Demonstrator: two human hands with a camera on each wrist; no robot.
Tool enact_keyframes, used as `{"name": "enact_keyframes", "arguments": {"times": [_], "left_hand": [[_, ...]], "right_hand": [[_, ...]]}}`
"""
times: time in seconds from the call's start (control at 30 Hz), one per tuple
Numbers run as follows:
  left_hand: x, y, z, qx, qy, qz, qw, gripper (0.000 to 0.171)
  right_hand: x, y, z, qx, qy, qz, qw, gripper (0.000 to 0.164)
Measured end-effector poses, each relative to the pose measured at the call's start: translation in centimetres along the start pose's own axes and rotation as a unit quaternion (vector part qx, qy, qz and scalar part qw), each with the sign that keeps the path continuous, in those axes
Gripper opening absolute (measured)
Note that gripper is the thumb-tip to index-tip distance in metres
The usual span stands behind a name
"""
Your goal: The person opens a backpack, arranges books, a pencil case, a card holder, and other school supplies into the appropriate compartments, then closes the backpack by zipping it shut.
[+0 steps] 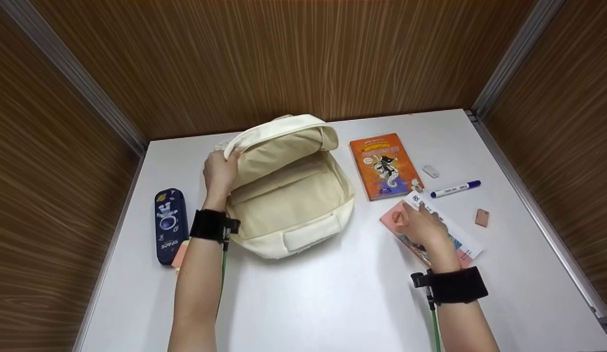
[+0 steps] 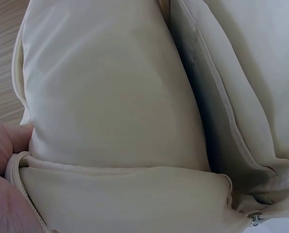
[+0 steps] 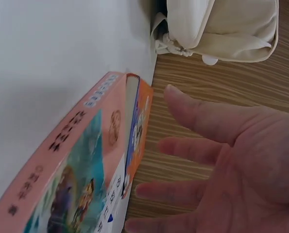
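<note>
A cream backpack [image 1: 288, 205] lies unzipped on the table, its main compartment gaping toward the viewer. My left hand [image 1: 221, 173] pinches the raised edge of its flap at the left side; the left wrist view shows the thumb and part of the palm by the zipper edge [image 2: 25, 187]. Over a pink and white book [image 3: 81, 170] hovers my right hand [image 1: 425, 227], fingers spread and apart from the cover in the right wrist view. Just beyond that book lies an orange book [image 1: 384, 166], cover up.
Left of the backpack is a dark blue space-themed pencil case [image 1: 168, 225], with a small pinkish item [image 1: 180, 254] partly behind my left forearm. On the right lie a white eraser-like piece [image 1: 431, 171], a blue-capped marker [image 1: 455, 189] and a pinkish-brown block [image 1: 482, 218]. Wood-grain panels enclose the table.
</note>
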State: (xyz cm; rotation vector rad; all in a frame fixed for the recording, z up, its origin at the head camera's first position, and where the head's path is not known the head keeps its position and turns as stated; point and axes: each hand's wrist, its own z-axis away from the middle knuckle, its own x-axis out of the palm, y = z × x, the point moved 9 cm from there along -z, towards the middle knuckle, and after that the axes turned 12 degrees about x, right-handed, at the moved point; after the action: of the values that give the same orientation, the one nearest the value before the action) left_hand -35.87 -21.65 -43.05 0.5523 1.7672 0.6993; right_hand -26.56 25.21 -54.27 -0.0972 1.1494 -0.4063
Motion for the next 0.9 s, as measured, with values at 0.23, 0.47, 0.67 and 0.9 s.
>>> {"name": "enact_keyframes", "arguments": {"times": [0.23,0.47,0.67,0.9], "left_hand": [[0.3,-0.5,0.2,-0.014,0.0,0.003,0.9999,0.041],[0.9,-0.6,0.8,-0.026,-0.012,0.005,0.9996,0.041],[1.1,-0.5,0.9,-0.013,-0.016,0.0,0.9998,0.042],[1.6,-0.2,0.9,-0.006,-0.011,0.007,0.9999,0.043]], "right_hand": [[2.1,0.9,-0.1,0.026,-0.031,0.06,0.997,0.072],[2.6,-1.0,0.0,0.006,0.012,0.106,0.994,0.068],[2.7,-2.1,-0.1,-0.033,0.014,0.083,0.996,0.059],[2.6,-1.9,-1.3,-0.054,0.01,0.039,0.998,0.054]]}}
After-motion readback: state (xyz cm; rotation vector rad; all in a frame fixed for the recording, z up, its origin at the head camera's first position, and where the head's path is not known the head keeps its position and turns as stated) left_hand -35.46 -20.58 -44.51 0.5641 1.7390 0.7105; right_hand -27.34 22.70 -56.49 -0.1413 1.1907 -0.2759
